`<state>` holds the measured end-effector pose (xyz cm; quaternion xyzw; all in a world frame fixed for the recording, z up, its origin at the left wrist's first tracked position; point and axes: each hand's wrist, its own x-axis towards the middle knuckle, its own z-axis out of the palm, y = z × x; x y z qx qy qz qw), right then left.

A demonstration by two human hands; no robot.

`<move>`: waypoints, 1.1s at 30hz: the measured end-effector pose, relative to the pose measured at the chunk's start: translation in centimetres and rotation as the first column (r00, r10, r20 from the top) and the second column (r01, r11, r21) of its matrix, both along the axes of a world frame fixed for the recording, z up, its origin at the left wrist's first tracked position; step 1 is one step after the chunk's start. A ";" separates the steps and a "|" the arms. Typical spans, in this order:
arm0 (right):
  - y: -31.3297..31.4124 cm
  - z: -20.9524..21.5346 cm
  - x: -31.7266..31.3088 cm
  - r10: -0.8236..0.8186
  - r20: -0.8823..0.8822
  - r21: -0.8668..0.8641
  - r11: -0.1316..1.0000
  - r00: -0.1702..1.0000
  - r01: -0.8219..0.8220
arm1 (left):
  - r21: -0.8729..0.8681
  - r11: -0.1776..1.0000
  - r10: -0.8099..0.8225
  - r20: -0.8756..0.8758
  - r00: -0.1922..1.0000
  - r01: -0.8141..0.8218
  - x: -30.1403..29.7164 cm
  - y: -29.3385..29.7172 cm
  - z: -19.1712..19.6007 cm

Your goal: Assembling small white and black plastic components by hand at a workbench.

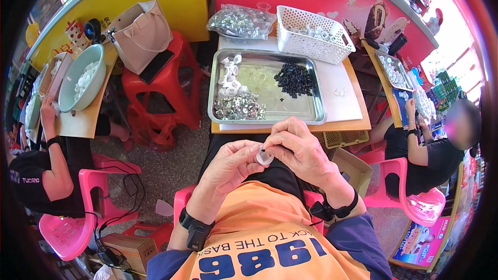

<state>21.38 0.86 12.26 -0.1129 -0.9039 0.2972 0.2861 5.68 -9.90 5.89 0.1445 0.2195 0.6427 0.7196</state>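
Note:
Above my lap, my left hand pinches a small white round plastic cap between thumb and fingers. My right hand is closed at the cap's upper edge, its fingertips pressed together; a tiny dark spot shows there, too small to name. Just beyond the hands lies a metal tray on the table. Inside it are white plastic parts at the left, a heap of small shiny metal pieces at the near left, and a pile of small black pieces at the right.
Behind the tray are a plastic bag of metal pieces and a white perforated basket. A red stool at left carries a beige bag. People sit at side tables, left and right.

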 end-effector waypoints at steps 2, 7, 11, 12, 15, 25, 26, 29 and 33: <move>0.0 -0.1 0.0 0.002 0.012 0.018 1.000 1.000 -0.003 | 0.002 1.000 0.004 -0.011 1.000 -0.004 0.1 0.0 0.0; 0.0 -0.2 0.0 0.008 0.021 0.035 0.999 1.000 -0.009 | 0.006 1.000 -0.014 -0.009 1.000 0.014 0.0 0.0 0.1; 0.0 -0.3 0.0 0.016 0.017 -0.083 0.996 1.000 -0.015 | -0.015 1.000 -0.021 0.003 1.000 0.021 0.0 0.0 0.1; 0.0 -0.3 0.0 0.014 0.021 -0.110 0.994 1.000 -0.012 | -0.015 1.000 -0.021 0.003 1.000 0.021 0.0 0.0 0.1; 0.1 -0.3 0.0 0.004 0.024 -0.040 0.999 1.000 -0.003 | -0.017 1.000 -0.016 -0.008 1.000 0.016 0.0 -0.1 0.0; 0.1 -0.5 0.2 -0.004 0.041 0.052 0.999 0.999 0.002 | -0.027 1.000 -0.005 -0.057 0.998 0.003 0.1 -0.2 -0.6; 0.2 -0.5 0.3 0.007 0.050 0.057 0.998 0.999 -0.010 | -0.038 0.999 0.002 -0.079 0.997 -0.005 0.1 -0.2 -0.7; -0.1 -0.6 0.4 0.015 0.055 -0.028 1.000 0.998 -0.013 | -0.050 0.999 -0.014 -0.114 0.993 0.008 0.1 -0.4 -0.7; -0.2 -1.0 0.3 0.012 0.078 -0.168 0.986 0.997 0.001 | -0.056 0.998 -0.010 -0.182 0.983 0.000 0.0 -0.3 -1.0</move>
